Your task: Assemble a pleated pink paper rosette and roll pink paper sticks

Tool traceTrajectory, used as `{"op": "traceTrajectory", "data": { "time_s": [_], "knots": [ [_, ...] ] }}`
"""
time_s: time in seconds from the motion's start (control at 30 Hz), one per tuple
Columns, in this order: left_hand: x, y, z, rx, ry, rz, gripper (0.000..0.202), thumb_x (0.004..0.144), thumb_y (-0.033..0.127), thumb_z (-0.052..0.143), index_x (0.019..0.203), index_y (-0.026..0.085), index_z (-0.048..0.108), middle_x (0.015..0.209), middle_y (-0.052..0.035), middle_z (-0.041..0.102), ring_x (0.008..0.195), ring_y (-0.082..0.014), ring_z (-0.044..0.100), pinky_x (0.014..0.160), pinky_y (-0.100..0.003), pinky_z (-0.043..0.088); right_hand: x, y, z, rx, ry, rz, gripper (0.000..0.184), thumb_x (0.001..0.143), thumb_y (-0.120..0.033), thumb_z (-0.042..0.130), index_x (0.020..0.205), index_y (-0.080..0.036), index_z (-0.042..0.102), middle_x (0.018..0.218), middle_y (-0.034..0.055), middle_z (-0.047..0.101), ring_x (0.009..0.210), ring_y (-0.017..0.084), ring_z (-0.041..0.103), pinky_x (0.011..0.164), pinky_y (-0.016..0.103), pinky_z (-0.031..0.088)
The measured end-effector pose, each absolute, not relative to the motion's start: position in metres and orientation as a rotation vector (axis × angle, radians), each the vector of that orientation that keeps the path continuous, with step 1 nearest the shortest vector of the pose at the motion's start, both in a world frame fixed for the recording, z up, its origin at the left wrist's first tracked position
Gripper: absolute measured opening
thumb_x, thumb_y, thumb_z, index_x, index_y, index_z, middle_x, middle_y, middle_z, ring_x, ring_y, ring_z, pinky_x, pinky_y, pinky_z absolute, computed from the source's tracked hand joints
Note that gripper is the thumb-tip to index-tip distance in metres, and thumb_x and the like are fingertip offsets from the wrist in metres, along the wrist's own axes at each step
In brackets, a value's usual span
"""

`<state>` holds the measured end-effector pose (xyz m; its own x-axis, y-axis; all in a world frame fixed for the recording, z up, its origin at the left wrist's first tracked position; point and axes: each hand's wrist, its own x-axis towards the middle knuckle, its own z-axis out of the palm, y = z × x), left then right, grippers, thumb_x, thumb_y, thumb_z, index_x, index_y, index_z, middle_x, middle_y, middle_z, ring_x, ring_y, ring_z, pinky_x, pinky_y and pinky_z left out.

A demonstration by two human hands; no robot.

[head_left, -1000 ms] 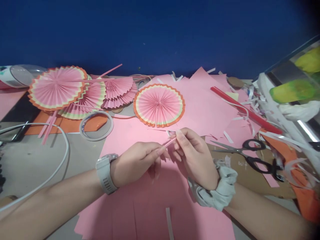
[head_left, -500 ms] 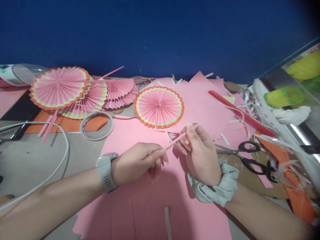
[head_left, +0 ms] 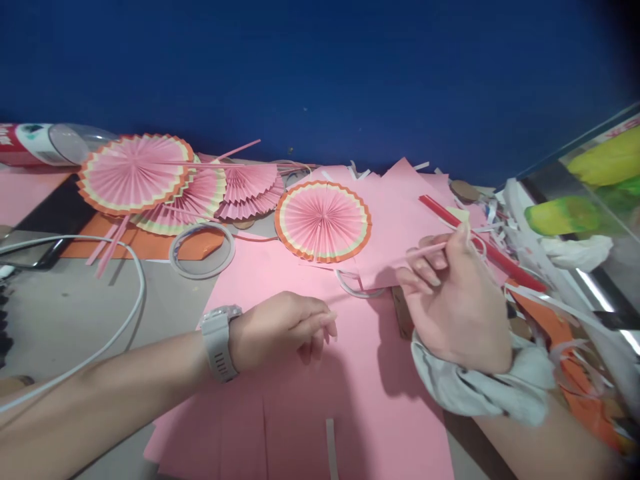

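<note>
My right hand (head_left: 450,293) is raised over the right side of the pink paper sheets (head_left: 300,413), pinching a thin pink paper stick (head_left: 425,252) whose free end points left and is blurred. My left hand (head_left: 293,330) hovers above the sheets, thumb and fingertips pressed together. A faint streak runs from its fingertips; what it holds, if anything, I cannot make out. Just beyond the hands lies a round pleated paper fan (head_left: 323,220), pink with a yellow and orange rim. A tape ring (head_left: 357,287) sits partly under paper near its lower edge.
More pleated fans (head_left: 135,175) with pink sticks overlap at back left, near a plastic bottle (head_left: 45,143). A tape roll (head_left: 203,250) and a white cable (head_left: 143,287) lie left. A red strip (head_left: 505,257) and paper scraps lie right. A blue wall (head_left: 300,73) closes the back.
My right hand has moved right and up with the pink stick, drawing it away from my left hand, which stays nearly in place. My right hand now hides the scissors.
</note>
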<state>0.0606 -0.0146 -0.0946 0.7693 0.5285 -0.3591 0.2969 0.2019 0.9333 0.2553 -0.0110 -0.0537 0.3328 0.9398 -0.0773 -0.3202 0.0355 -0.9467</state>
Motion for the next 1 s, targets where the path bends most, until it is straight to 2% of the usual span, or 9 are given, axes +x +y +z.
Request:
{"op": "traceTrajectory", "data": {
  "time_s": [0.1, 0.2, 0.33, 0.43, 0.6, 0.7, 0.83, 0.93, 1.0],
  "knots": [
    [0.06, -0.015, -0.095, 1.31, 0.731, 0.301, 0.039, 0.094, 0.043, 0.033, 0.088, 0.013, 0.057, 0.062, -0.0031, 0.064, 0.054, -0.0103, 0.058, 0.054, -0.019, 0.045, 0.25, -0.015, -0.049, -1.133, -0.75, 1.203, 0.034, 0.084, -0.044, 0.057, 0.062, -0.022, 0.044, 0.06, -0.0055, 0.022, 0.046, 0.009, 0.017, 0.037, 0.023, 0.017],
    [0.059, -0.016, -0.094, 1.186, 0.672, 0.421, 0.048, 0.095, 0.047, 0.023, 0.094, 0.012, 0.056, 0.071, -0.0085, 0.067, 0.061, -0.014, 0.062, 0.057, -0.024, 0.047, 0.237, -0.025, -0.06, -1.174, -0.828, 1.425, 0.029, 0.083, -0.041, 0.059, 0.066, -0.021, 0.048, 0.055, -0.0064, 0.029, 0.045, 0.007, 0.023, 0.039, 0.021, 0.018],
    [0.059, -0.015, -0.092, 1.254, 0.626, 0.365, 0.037, 0.094, 0.043, 0.036, 0.088, 0.013, 0.056, 0.066, -0.0043, 0.066, 0.058, -0.0124, 0.062, 0.063, -0.024, 0.048, 0.224, -0.034, -0.076, -1.213, -0.948, 1.654, 0.029, 0.083, -0.037, 0.06, 0.066, -0.019, 0.046, 0.053, -0.0072, 0.036, 0.045, 0.006, 0.03, 0.042, 0.019, 0.024],
    [0.059, -0.013, -0.093, 1.29, 0.643, 0.311, 0.032, 0.093, 0.038, 0.039, 0.081, 0.013, 0.057, 0.059, -0.0006, 0.063, 0.055, -0.0102, 0.061, 0.062, -0.022, 0.047, 0.227, -0.033, -0.079, -1.222, -0.973, 1.647, 0.028, 0.083, -0.035, 0.06, 0.066, -0.018, 0.047, 0.052, -0.0075, 0.036, 0.044, 0.005, 0.028, 0.041, 0.018, 0.024],
    [0.06, -0.013, -0.092, 1.284, 0.664, 0.289, 0.031, 0.092, 0.038, 0.043, 0.079, 0.014, 0.056, 0.059, -0.0003, 0.063, 0.055, -0.0098, 0.061, 0.063, -0.022, 0.048, 0.243, -0.019, -0.072, -1.17, -0.76, 1.445, 0.031, 0.082, -0.034, 0.062, 0.063, -0.018, 0.044, 0.055, -0.0076, 0.034, 0.046, 0.004, 0.025, 0.04, 0.015, 0.024],
    [0.061, -0.016, -0.091, 1.274, 0.71, 0.312, 0.028, 0.09, 0.038, 0.046, 0.078, 0.014, 0.056, 0.057, 0.0002, 0.063, 0.054, -0.0095, 0.06, 0.059, -0.02, 0.045, 0.246, -0.015, -0.069, -1.163, -0.712, 1.354, 0.03, 0.083, -0.038, 0.06, 0.066, -0.018, 0.045, 0.058, -0.0071, 0.034, 0.047, 0.005, 0.029, 0.039, 0.015, 0.026],
    [0.063, -0.018, -0.093, 1.145, 0.722, 0.373, 0.025, 0.086, 0.039, 0.054, 0.078, 0.016, 0.051, 0.057, 0.0009, 0.063, 0.051, -0.0088, 0.058, 0.054, -0.018, 0.042, 0.236, -0.025, -0.076, -1.262, -0.94, 1.554, 0.026, 0.087, -0.047, 0.049, 0.081, -0.021, 0.05, 0.057, -0.0069, 0.041, 0.044, 0.005, 0.033, 0.039, 0.017, 0.027],
    [0.064, -0.019, -0.095, 1.124, 0.721, 0.364, 0.026, 0.086, 0.04, 0.054, 0.077, 0.015, 0.05, 0.061, -0.0009, 0.064, 0.055, -0.0103, 0.061, 0.057, -0.021, 0.045, 0.229, -0.034, -0.086, -1.285, -1.175, 1.578, 0.023, 0.086, -0.041, 0.054, 0.08, -0.019, 0.051, 0.064, -0.0051, 0.048, 0.047, 0.004, 0.037, 0.043, 0.018, 0.03],
    [0.065, -0.02, -0.096, 1.142, 0.738, 0.384, 0.027, 0.088, 0.042, 0.05, 0.084, 0.015, 0.05, 0.066, -0.0024, 0.064, 0.058, -0.0115, 0.061, 0.058, -0.023, 0.047, 0.227, -0.037, -0.093, -1.228, -1.189, 1.608, 0.023, 0.087, -0.038, 0.054, 0.076, -0.018, 0.049, 0.06, -0.0065, 0.044, 0.045, 0.003, 0.035, 0.042, 0.017, 0.028]
  ]
}}
